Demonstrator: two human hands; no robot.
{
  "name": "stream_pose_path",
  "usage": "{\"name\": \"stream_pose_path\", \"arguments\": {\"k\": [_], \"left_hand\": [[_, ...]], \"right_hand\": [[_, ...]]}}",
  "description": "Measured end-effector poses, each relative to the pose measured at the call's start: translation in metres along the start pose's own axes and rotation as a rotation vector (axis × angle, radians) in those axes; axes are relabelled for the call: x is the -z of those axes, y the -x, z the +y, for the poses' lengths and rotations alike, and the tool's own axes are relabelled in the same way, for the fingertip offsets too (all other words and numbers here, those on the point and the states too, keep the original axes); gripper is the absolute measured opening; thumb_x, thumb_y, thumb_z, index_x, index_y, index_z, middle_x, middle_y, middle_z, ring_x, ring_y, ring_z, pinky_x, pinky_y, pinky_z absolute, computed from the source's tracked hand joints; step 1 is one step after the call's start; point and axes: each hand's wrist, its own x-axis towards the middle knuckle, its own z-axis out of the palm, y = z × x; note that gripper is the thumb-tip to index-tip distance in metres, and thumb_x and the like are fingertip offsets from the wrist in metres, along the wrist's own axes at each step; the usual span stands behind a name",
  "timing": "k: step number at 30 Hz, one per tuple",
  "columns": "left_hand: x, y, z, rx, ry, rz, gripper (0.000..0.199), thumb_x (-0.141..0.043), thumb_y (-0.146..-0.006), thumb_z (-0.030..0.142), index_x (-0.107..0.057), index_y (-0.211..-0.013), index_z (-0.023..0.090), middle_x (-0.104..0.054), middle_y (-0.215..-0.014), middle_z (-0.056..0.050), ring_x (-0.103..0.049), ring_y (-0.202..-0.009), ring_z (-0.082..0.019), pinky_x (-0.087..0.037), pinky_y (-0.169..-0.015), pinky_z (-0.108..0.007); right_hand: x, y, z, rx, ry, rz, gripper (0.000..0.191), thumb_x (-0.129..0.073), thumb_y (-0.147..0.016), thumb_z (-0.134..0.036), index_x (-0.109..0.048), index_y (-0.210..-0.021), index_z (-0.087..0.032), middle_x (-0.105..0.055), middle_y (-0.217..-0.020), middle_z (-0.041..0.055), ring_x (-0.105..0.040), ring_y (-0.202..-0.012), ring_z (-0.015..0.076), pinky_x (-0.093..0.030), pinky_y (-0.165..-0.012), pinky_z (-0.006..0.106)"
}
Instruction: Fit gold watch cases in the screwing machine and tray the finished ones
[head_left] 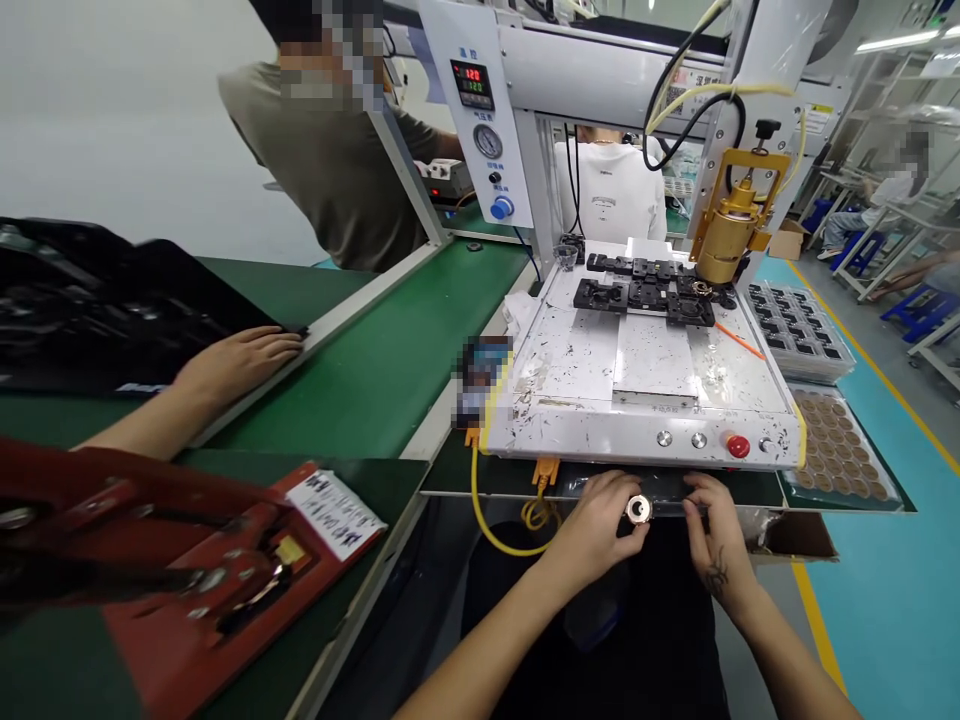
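My left hand (604, 520) pinches a small round gold-rimmed metal part (639, 510) with a dark spot in its pale centre, just below the machine's front edge. To its right, my right hand (716, 535) has its thumb and fingertips drawn together at the bench edge. Whatever it holds is too small or hidden to tell. Clear plastic film (664, 488) lies between the two hands. Directly beyond them stands a white benchtop machine (555, 420) with buttons and a red knob (738, 446). Black fixture blocks (645, 285) lie on its bed under a gold cylindrical head (724, 240).
On the right are stacked trays of black parts (799, 330) and a tray of round brown pieces (836, 445). A red press (247, 600) stands at lower left. A co-worker's hand (240, 370) rests beside the green belt (360, 370). A yellow cable (480, 520) hangs in front.
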Motion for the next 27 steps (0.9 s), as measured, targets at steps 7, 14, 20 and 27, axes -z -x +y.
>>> {"name": "stream_pose_path", "arguments": {"k": [7,14,20,27], "left_hand": [[-0.008,-0.008,0.012,0.073,0.011,0.091,0.032,-0.077,-0.085,0.014,-0.070,-0.115,0.021,-0.070,-0.128,-0.016,-0.066,-0.123,-0.039,-0.051,-0.109,-0.057],[0.017,0.020,0.033,0.575,1.071,-0.003,0.042,-0.087,-0.084,0.029,-0.064,-0.118,0.019,-0.075,-0.104,-0.006,-0.075,-0.092,-0.022,-0.062,-0.083,-0.035],[0.050,0.035,0.056,0.741,1.397,0.120,0.059,-0.102,-0.071,0.023,-0.069,-0.120,0.016,-0.082,-0.114,-0.013,-0.081,-0.103,-0.026,-0.063,-0.094,-0.037],[0.062,0.047,0.072,0.804,1.600,0.221,0.049,-0.090,-0.090,0.037,-0.076,-0.129,0.011,-0.079,-0.133,-0.020,-0.078,-0.121,-0.033,-0.059,-0.112,-0.046]], "right_hand": [[0.034,-0.015,-0.032,-0.285,-0.149,-0.014,0.031,-0.060,-0.109,-0.050,-0.070,-0.111,-0.021,-0.073,-0.082,0.0043,-0.067,-0.065,0.0198,-0.057,-0.059,0.030],[0.037,-0.029,-0.082,-0.505,-0.500,-0.155,0.040,-0.077,-0.096,-0.057,-0.078,-0.113,-0.020,-0.067,-0.074,0.0004,-0.057,-0.054,0.0127,-0.050,-0.051,0.027],[0.020,-0.036,-0.100,-0.654,-0.753,-0.301,0.038,-0.089,-0.086,-0.053,-0.070,-0.088,-0.020,-0.062,-0.056,-0.0051,-0.057,-0.045,0.0124,-0.054,-0.047,0.027],[0.023,-0.032,-0.106,-0.656,-0.764,-0.349,0.036,-0.086,-0.091,-0.052,-0.072,-0.095,-0.019,-0.063,-0.056,-0.0047,-0.063,-0.046,0.0147,-0.058,-0.051,0.030]]}}
